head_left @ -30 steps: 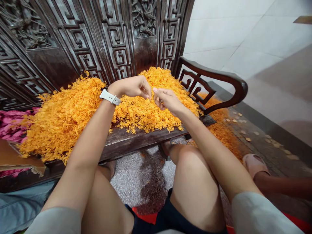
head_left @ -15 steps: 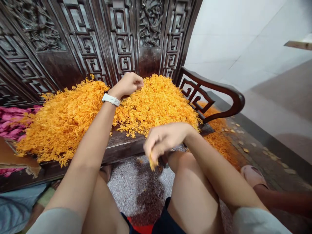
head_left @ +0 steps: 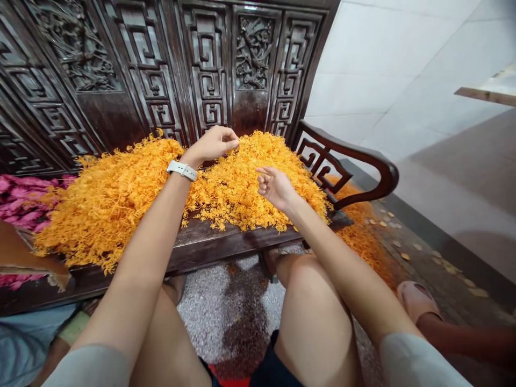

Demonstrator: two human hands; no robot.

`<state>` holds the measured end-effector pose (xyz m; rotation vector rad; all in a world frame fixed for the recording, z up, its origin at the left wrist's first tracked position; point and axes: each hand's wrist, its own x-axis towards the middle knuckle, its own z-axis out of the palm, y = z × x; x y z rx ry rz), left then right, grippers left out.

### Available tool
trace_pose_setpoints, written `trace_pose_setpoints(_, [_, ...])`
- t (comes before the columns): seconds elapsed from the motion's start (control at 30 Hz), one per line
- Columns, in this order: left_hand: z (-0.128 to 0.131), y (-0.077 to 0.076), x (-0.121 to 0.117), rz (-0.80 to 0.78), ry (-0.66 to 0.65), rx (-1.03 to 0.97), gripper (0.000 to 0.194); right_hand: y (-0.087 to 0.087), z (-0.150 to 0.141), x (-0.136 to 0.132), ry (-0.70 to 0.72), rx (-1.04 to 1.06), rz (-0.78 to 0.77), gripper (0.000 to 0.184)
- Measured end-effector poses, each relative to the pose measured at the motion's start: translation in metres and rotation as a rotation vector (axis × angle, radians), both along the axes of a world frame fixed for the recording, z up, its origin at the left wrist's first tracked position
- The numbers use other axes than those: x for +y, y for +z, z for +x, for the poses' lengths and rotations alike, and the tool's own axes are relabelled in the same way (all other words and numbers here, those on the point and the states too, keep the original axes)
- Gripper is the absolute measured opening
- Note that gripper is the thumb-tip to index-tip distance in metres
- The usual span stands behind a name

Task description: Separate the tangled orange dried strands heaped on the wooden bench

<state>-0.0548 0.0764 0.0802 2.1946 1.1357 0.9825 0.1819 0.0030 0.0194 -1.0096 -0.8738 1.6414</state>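
Over the back of the right-hand heap of yellow-orange artificial flowers (head_left: 258, 183), my left hand (head_left: 217, 142), with a pale watch on its wrist, pinches thumb and fingertips together. What lies in the pinch is too small to make out. In front of the same heap hovers my right hand (head_left: 276, 188), its index finger stretched out and the others loosely curled. Nothing shows between its fingers. A second heap of orange flower strands (head_left: 116, 193) lies to the left, beside my left forearm.
Both heaps rest on a dark carved wooden bench (head_left: 226, 239) with a curved armrest (head_left: 387, 180). Pink bundles (head_left: 24, 199) and a cardboard box flap (head_left: 28, 255) are at left. Orange strands (head_left: 363, 247) cover the floor at right, near another person's foot (head_left: 419, 301).
My right hand has moved up from above my knee to the heap, and the yellow piece it held no longer shows. My left hand has stayed at the heap, still pinching.
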Motion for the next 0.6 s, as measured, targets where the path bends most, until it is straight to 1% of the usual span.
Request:
trace_pose_setpoints(0.07, [0.003,0.000,-0.003,-0.006,-0.018,-0.034,0.013,0.000,-0.001,-0.003,0.027,-0.051,0.121,0.012])
trace_pose_setpoints(0.17, [0.009,0.000,-0.007,-0.032,-0.072,-0.108,0.016,0.001,-0.004,-0.008,0.053,-0.126,0.248,0.028])
trace_pose_setpoints(0.27, [0.018,0.001,-0.011,-0.064,-0.106,-0.166,0.018,0.003,-0.005,-0.011,0.038,-0.144,0.303,0.043])
trace_pose_setpoints(0.4, [0.031,0.003,-0.017,-0.115,-0.134,-0.166,0.012,0.004,-0.004,-0.010,-0.022,-0.141,0.360,0.058])
trace_pose_setpoints(0.5, [0.040,0.003,-0.022,-0.160,-0.230,-0.125,0.012,0.003,-0.001,-0.007,-0.057,-0.163,0.411,0.056])
trace_pose_setpoints(0.6, [0.046,0.003,-0.025,-0.160,-0.341,-0.056,0.016,0.000,0.002,-0.005,-0.109,-0.199,0.487,0.044])
